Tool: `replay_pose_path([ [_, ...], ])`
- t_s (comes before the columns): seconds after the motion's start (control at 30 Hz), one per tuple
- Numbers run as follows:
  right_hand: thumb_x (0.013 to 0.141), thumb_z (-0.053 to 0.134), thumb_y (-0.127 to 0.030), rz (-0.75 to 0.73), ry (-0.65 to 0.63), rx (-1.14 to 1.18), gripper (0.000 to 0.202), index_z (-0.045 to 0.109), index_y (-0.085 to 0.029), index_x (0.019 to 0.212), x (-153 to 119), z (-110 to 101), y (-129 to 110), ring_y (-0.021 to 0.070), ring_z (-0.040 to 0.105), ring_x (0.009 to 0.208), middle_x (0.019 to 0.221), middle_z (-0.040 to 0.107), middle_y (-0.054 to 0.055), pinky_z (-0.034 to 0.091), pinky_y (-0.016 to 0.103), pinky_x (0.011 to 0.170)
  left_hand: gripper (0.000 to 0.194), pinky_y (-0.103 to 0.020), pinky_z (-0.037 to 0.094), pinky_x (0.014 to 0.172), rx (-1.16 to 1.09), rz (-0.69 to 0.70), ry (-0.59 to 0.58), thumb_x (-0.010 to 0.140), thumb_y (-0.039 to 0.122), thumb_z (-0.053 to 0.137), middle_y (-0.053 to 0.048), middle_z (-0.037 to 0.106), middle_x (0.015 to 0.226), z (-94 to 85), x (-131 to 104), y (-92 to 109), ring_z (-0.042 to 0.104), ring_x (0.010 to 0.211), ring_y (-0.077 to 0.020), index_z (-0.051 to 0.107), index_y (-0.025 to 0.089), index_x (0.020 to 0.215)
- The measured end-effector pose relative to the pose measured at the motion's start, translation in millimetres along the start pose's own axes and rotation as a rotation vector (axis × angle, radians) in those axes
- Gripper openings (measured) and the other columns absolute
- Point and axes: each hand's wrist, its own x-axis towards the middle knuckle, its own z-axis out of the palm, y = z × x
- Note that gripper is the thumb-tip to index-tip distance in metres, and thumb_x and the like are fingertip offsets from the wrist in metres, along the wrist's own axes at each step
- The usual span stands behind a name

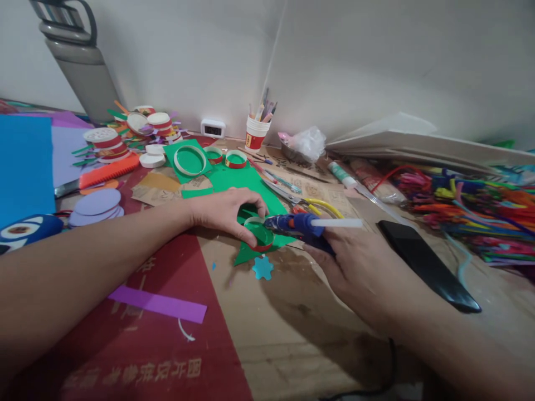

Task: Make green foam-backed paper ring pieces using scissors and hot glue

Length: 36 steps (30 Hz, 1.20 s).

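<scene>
My left hand curves around a small red-rimmed paper ring, its thumb and fingers on the rim. The ring stands on green paper. In my right hand is a blue glue gun with a white glue stick poking out of its back. The gun's tip points at the ring's inner edge, close to my left fingertips; whether it touches cannot be made out. Just below the ring lies a light blue flower-shaped cutout. Two more rings and a larger white ring are behind.
Yellow-handled scissors lie behind the glue gun. A black phone-like object and pipe cleaners are at right. Purple discs, a purple strip and a tall bottle are at left. A pencil cup stands behind.
</scene>
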Motion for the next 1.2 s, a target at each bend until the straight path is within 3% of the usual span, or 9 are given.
replay_pose_path([
  [0.23, 0.090, 0.046, -0.016, -0.037, 0.038, -0.016, 0.025, 0.063, -0.015, 0.108, -0.6, -1.0, -3.6, 0.0250, 0.068, 0.086, 0.095, 0.072, 0.011, 0.052, 0.036, 0.075, 0.051, -0.035, 0.038, 0.093, 0.018, -0.010, 0.000, 0.061, 0.051, 0.080, -0.005, 0.064, 0.115, -0.4, 0.4, 1.9, 0.056, 0.108, -0.0243, 0.062, 0.021, 0.099],
  [0.4, 0.088, 0.048, -0.016, 0.055, -0.028, 0.001, 0.023, 0.064, -0.018, 0.104, 3.5, -0.9, -6.7, 0.0233, 0.067, 0.077, 0.088, 0.071, 0.008, 0.050, 0.033, 0.064, 0.051, -0.035, 0.038, 0.093, 0.020, -0.017, -0.006, 0.061, 0.050, 0.080, -0.005, 0.063, 0.115, -0.6, 0.8, 2.6, 0.055, 0.108, -0.0240, 0.062, 0.021, 0.099],
  [0.7, 0.088, 0.047, -0.014, 0.068, -0.104, -0.035, 0.021, 0.064, -0.019, 0.100, -0.3, -3.5, -5.5, 0.0230, 0.066, 0.075, 0.089, 0.071, 0.009, 0.049, 0.034, 0.063, 0.052, -0.036, 0.038, 0.094, 0.006, -0.009, -0.001, 0.062, 0.052, 0.079, -0.005, 0.063, 0.116, -0.3, -0.5, 1.5, 0.055, 0.109, -0.0243, 0.062, 0.021, 0.100],
  [0.9, 0.089, 0.047, -0.016, 0.039, -0.055, -0.028, 0.019, 0.064, -0.020, 0.096, -0.1, -7.1, -7.6, 0.0204, 0.064, 0.065, 0.082, 0.070, 0.007, 0.049, 0.033, 0.060, 0.054, -0.036, 0.038, 0.094, 0.007, -0.007, -0.002, 0.062, 0.054, 0.079, -0.006, 0.062, 0.116, 0.2, -1.0, -1.9, 0.055, 0.110, -0.0250, 0.061, 0.022, 0.102],
  [1.2, 0.089, 0.046, -0.019, 0.003, -0.034, -0.095, 0.018, 0.064, -0.018, 0.091, -4.5, -7.7, -4.6, 0.0247, 0.066, 0.073, 0.083, 0.070, 0.011, 0.050, 0.036, 0.064, 0.054, -0.036, 0.037, 0.095, -0.003, -0.010, 0.000, 0.062, 0.053, 0.079, -0.006, 0.063, 0.116, 0.9, -0.6, 0.1, 0.055, 0.110, -0.0252, 0.062, 0.021, 0.101],
])
